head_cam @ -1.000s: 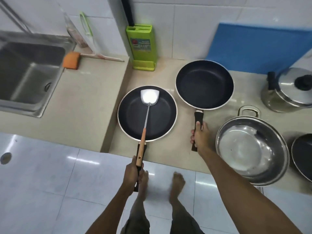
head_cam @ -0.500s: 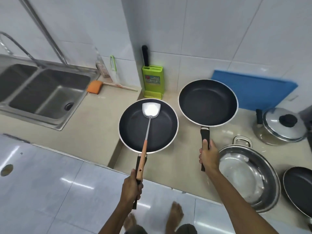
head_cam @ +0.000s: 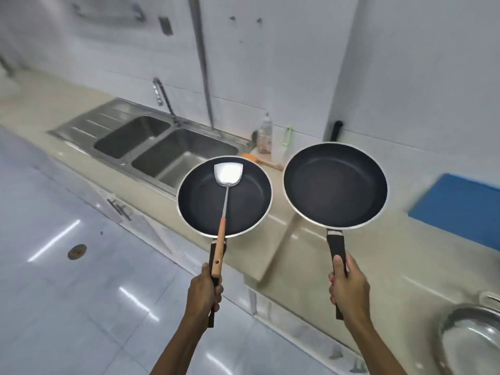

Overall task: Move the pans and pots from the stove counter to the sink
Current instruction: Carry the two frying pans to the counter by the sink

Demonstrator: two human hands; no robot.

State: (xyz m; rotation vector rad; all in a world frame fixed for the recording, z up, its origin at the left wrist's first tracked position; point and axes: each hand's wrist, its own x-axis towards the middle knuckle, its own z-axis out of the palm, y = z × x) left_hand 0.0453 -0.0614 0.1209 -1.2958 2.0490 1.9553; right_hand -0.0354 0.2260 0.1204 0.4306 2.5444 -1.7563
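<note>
"Where are my pans?"
"The left pan [head_cam: 224, 197] is in my left hand [head_cam: 204, 293], spatula [head_cam: 226, 201] lying in it. The right pan [head_cam: 335, 185] is beside it. The sink [head_cam: 162, 147] is behind, to the left."

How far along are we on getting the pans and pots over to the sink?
Done: nothing lies in either sink basin yet. In hand: the left hand holds a frying pan with a spatula in it, and the right hand holds a second frying pan; both are lifted, short of the sink. Left: a steel pot at least sits on the counter.
</note>
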